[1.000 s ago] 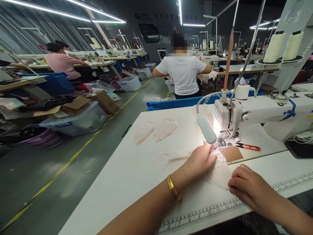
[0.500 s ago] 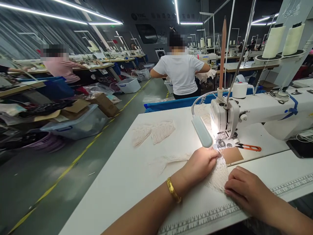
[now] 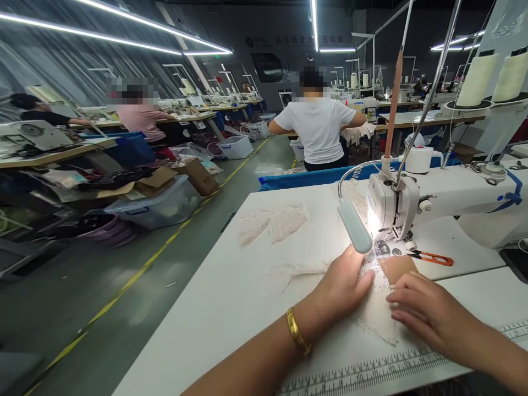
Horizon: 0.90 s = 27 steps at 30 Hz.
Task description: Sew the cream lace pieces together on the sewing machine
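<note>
Cream lace fabric lies on the white table, its upper end near the needle area of a white sewing machine. My left hand presses on the lace from the left, thumb and fingers closed on its edge just below the grey-green lamp. At the right edge of the lace is my right hand, its fingers bent and slightly apart; whether its fingertips pinch the edge is hard to tell. A brown card sits beside the lace, right of the needle area.
Orange-handled snips lie right of the needle area. More lace pieces are on the table's left. A printed ruler runs along the near edge. A person in a white shirt sits beyond the blue cloth. A black phone is far right.
The view has shifted left. My right hand has moved up along the lace and its fingers have loosened. My left hand has spread a little over the lace, which now hangs lower toward the ruler.
</note>
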Each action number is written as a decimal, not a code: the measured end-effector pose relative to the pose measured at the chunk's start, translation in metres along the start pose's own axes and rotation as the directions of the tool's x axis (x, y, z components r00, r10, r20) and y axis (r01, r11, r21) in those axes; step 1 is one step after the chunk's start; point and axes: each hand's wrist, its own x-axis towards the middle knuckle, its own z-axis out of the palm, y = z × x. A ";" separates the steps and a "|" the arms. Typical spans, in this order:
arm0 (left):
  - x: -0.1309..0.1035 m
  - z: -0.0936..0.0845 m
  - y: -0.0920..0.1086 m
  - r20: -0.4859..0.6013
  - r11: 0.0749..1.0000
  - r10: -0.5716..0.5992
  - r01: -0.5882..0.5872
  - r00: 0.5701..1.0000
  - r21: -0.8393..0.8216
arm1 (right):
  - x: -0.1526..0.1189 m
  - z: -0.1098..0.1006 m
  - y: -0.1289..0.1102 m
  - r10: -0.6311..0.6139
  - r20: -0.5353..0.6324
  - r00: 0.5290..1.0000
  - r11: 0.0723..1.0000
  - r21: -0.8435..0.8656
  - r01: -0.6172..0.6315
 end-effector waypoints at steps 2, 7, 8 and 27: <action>0.000 0.000 -0.002 0.001 1.000 -0.025 0.025 1.000 0.000 | 0.012 -0.003 0.010 -0.043 -0.045 0.998 0.998 -0.036 0.042; 0.001 0.003 -0.006 -0.009 0.999 -0.040 0.040 0.999 0.007 | 0.031 0.006 0.025 -0.013 -0.059 0.998 0.986 -0.168 0.003; 0.001 0.004 -0.006 -0.011 0.999 -0.034 0.034 0.999 0.006 | 0.032 0.009 0.027 -0.004 -0.065 0.998 0.982 -0.190 -0.008; 0.001 0.019 -0.015 -0.084 0.931 0.252 -0.218 0.964 0.292 | 0.027 0.011 0.033 -0.042 -0.129 0.991 0.980 -0.198 0.016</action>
